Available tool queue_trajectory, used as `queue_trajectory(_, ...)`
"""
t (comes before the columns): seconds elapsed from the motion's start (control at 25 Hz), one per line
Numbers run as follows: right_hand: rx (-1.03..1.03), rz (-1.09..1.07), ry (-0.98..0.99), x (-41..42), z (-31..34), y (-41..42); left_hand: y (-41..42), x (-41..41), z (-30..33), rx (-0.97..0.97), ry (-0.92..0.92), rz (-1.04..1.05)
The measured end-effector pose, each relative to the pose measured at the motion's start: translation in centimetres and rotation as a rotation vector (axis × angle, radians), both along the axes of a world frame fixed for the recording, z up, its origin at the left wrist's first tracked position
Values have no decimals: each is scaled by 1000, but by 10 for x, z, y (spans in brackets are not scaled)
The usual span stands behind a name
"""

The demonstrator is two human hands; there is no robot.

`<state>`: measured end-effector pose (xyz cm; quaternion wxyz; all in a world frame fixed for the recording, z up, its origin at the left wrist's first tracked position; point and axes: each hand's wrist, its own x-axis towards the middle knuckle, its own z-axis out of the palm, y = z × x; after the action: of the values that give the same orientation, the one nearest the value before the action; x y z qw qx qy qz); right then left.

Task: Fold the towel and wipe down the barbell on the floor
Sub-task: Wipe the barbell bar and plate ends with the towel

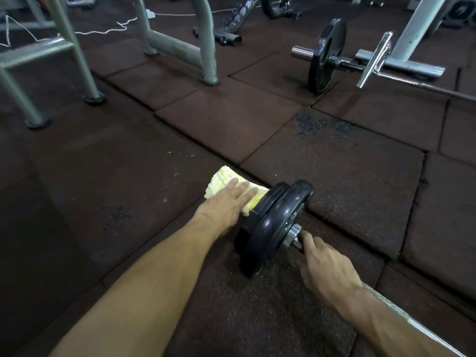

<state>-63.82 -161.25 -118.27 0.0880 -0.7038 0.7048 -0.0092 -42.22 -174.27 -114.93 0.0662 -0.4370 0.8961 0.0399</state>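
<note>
Two bare forearms reach in from the bottom edge, over dark rubber floor tiles (334,181). The right hand (325,264) lies nearest, its fingers curled round the barbell's shaft (401,314) just inside the chrome collar (293,235); the fingertips are hidden beneath the bar. The shaft runs from there down to the lower right corner of the view.

The barbell's black weight plates (273,225) stand upright on the floor, on a seam between tiles. On their far side the left hand (224,204) lies flat, fingers straight and close together, pressing the folded yellow-and-white towel (226,180) down over the bar's end. The towel butts against the outer plate face; its far folded edge sticks out past the fingertips, and the fingers cover its near half. The sleeve under it cannot be seen.

Left of the towel and beyond the plates the tiles lie open. At the upper left stand the grey tubular legs of a machine frame (206,47), well apart from the hands. At the upper right a second barbell (325,56) with one black plate lies beside a pale equipment base (401,64), also well apart. A white cord (108,30) trails across the floor at the top left.
</note>
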Motion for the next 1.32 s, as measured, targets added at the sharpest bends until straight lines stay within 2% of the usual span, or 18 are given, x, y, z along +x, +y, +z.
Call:
queue_trajectory(0.12,9,11,111,4,-2,1,21,11,-11,48,137,-36)
queue_trajectory(0.28,78,21,-163,-4,5,-9,2,20,-20,63,119,10)
queue_trajectory(0.4,32,-14,-25,2,8,-2,-13,-2,-10,55,90,57)
queue_trajectory(0.52,39,-7,68,7,5,-2,7,6,-15,24,143,-38)
queue_trajectory(0.68,148,-32,-198,-3,8,-10,5,23,-26,53,119,-10)
queue_trajectory(0.72,138,-36,-185,0,9,-9,-4,17,-19,51,96,37)
queue_trajectory(0.84,21,-28,63,9,4,-2,-11,-7,-3,60,18,65)
queue_trajectory(0.96,4,53,210,13,4,2,16,1,-22,23,91,-15)
queue_trajectory(1.04,38,47,203,15,8,1,10,10,-33,16,122,3)
queue_trajectory(1.2,50,-8,80,11,6,-8,-19,-7,-11,79,77,239)
queue_trajectory(1.32,24,-12,121,9,3,-2,7,-13,-14,24,79,68)
